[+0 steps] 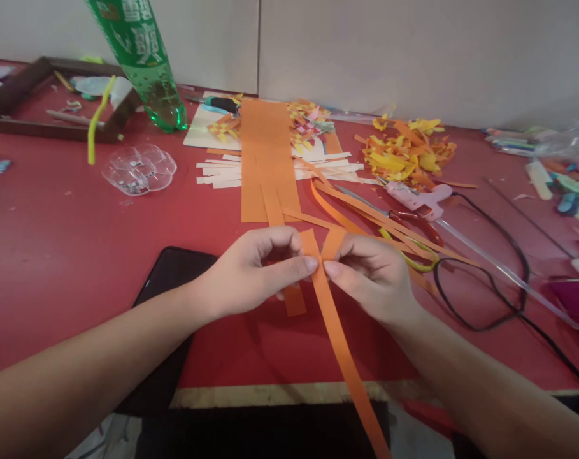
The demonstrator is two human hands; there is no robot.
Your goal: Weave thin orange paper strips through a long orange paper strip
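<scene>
A long orange paper strip (341, 344) hangs down past the table's front edge. My left hand (270, 261) pinches it near its top end between thumb and fingers. Close beside it, my right hand (375, 274) is closed on an orange paper piece (334, 241) that meets the strip at a slant; whether the two are one piece I cannot tell. Another orange strip (296, 301) runs behind my left hand, its lower end showing below the fingers. Farther back lies a wide orange paper sheet (267, 146), with several loose orange strips (365, 210) to its right.
Scissors with red handles (418, 226), a pink glue gun (418, 199) and its black cord lie at right. Behind are yellow and orange paper scraps (408, 153). A green bottle (150, 83), clear tray (140, 169) and dark frame (35, 124) stand left. A black phone (174, 274) lies under my left forearm.
</scene>
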